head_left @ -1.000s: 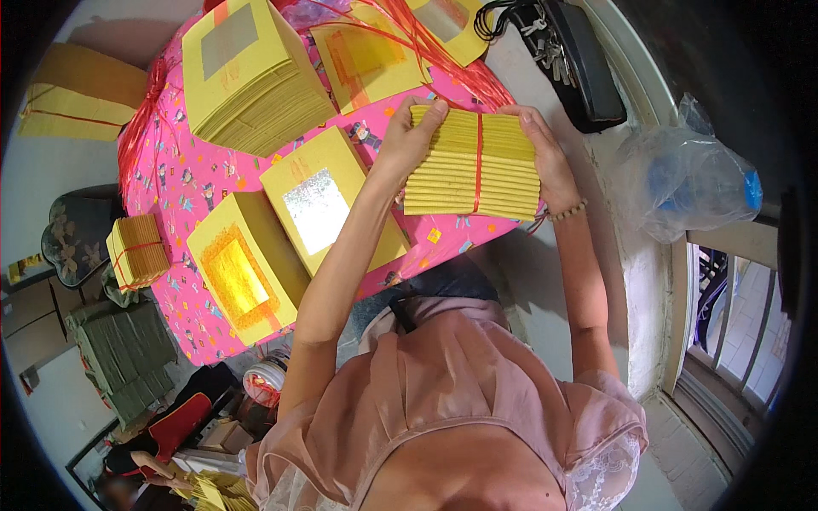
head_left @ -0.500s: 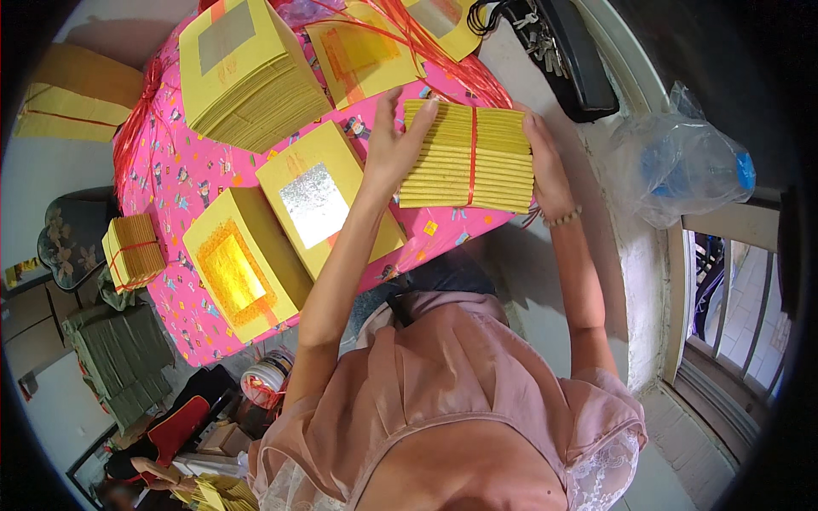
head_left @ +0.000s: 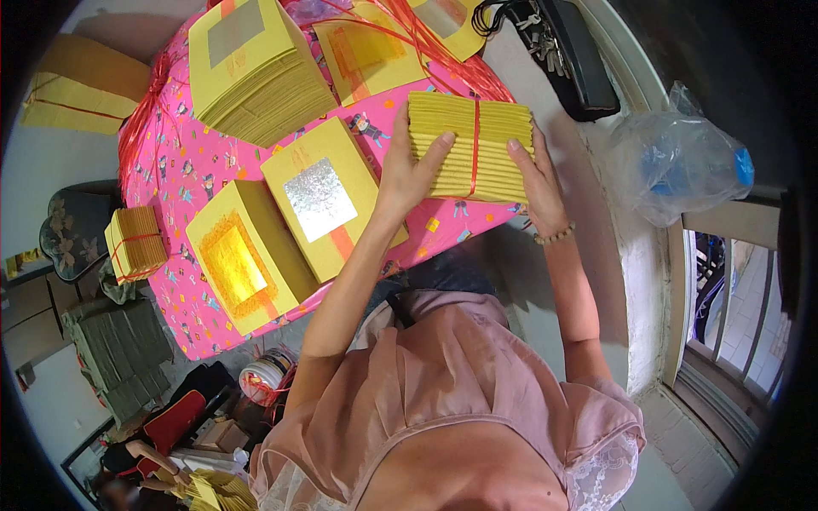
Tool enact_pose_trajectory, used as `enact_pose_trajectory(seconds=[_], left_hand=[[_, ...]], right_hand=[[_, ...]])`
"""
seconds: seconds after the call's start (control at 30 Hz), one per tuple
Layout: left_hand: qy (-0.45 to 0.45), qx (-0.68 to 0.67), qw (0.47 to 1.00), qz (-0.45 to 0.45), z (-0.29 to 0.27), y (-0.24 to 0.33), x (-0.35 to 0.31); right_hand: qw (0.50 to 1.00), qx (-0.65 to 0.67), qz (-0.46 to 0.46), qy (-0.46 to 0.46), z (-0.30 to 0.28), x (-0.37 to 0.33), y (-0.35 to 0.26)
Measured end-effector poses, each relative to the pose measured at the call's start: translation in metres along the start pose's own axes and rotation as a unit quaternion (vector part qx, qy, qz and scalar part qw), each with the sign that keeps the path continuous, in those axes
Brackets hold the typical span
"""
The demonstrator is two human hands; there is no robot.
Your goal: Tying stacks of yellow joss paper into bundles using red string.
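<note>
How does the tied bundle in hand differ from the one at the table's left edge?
The yellow held bundle is between the left hand and right hand; the browner edge bundle is untouched by either. The held bundle's layers run left-to-right in view, the edge bundle's nearly upright. Both have red ties.

Yellow bundle (head_left: 494, 157), red tie (head_left: 475, 149), pink figure-patterned tablecloth (head_left: 228, 166)
</note>
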State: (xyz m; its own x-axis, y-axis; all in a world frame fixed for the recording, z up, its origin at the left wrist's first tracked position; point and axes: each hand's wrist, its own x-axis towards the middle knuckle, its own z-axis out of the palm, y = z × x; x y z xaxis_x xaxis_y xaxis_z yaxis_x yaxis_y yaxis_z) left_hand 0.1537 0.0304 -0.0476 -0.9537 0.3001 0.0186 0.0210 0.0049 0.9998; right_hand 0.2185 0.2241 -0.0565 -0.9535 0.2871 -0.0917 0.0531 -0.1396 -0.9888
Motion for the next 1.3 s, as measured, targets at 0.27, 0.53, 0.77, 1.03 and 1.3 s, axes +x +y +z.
enact_pose_trajectory(seconds=[0.27, 0.53, 0.77, 1.03, 1.3], left_hand=[[-0.033, -0.074, 0.995, -0.061, -0.01, 0.004, -0.002], [-0.061, -0.181, 0.966, -0.171, -0.015, -0.007, -0.018], [-0.036, -0.258, 0.946, -0.192, -0.019, 0.0, -0.03], [-0.038, -0.565, 0.804, -0.183, -0.047, -0.017, -0.066], [-0.073, -0.592, 0.77, -0.226, -0.064, -0.022, -0.076]], right_hand=[[0.997, 0.062, 0.006, -0.037, -0.009, -0.004, 0.006], [0.99, 0.138, 0.014, -0.011, -0.001, -0.049, 0.046], [0.996, 0.074, -0.044, -0.004, 0.006, -0.05, 0.024], [0.898, -0.301, -0.304, -0.097, 0.041, -0.07, -0.089], [0.951, -0.098, -0.249, -0.158, 0.055, -0.06, -0.078]])
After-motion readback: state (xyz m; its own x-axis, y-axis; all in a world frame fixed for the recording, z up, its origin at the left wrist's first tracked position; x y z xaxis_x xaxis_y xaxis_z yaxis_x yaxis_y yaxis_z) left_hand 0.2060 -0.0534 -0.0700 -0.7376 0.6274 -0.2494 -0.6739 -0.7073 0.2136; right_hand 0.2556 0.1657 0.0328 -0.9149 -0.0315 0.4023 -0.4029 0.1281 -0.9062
